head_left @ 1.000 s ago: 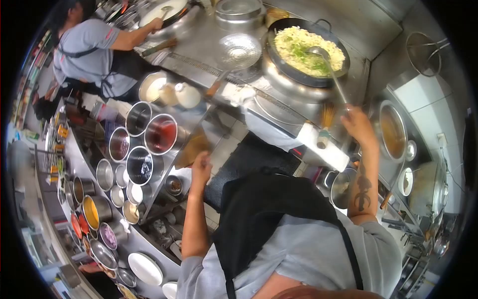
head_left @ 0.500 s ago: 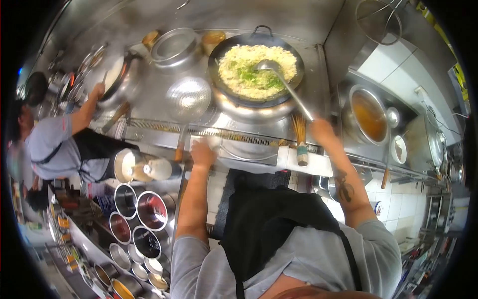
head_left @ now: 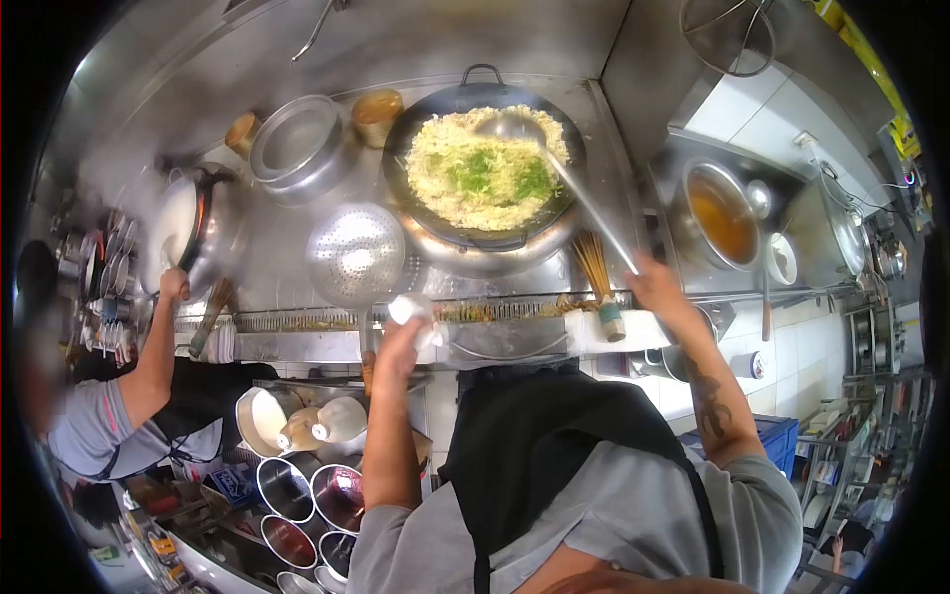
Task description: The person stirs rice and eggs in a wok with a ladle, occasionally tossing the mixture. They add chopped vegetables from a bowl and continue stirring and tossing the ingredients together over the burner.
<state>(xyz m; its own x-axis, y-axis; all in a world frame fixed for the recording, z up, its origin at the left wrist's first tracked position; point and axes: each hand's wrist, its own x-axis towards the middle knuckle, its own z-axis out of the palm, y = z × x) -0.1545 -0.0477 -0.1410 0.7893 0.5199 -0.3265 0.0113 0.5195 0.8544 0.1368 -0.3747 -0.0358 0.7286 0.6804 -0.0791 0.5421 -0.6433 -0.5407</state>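
Note:
A large black wok [head_left: 398,193] holds yellowish fried food [head_left: 440,148] with chopped greens [head_left: 485,170] in its middle. My right hand [head_left: 655,283] grips the long handle of a metal ladle [head_left: 594,213], whose bowl rests at the upper part of the food. Near the counter's front edge, my left hand [head_left: 400,345] is closed on a crumpled white cloth [head_left: 414,313]. Just beyond that hand lies a perforated strainer [head_left: 356,253], its wooden handle close to my left wrist.
A bamboo brush [head_left: 594,272] stands right of the wok. Beyond is a pot of brown liquid [head_left: 720,218]. A co-worker [head_left: 129,406] works at another wok [head_left: 176,223] on the left. Sauce pots [head_left: 287,540] stand at lower left.
My left hand now shows the white cloth, lifted at the counter edge. The ladle bowl has shifted up and left over the food. The whole view has turned slightly.

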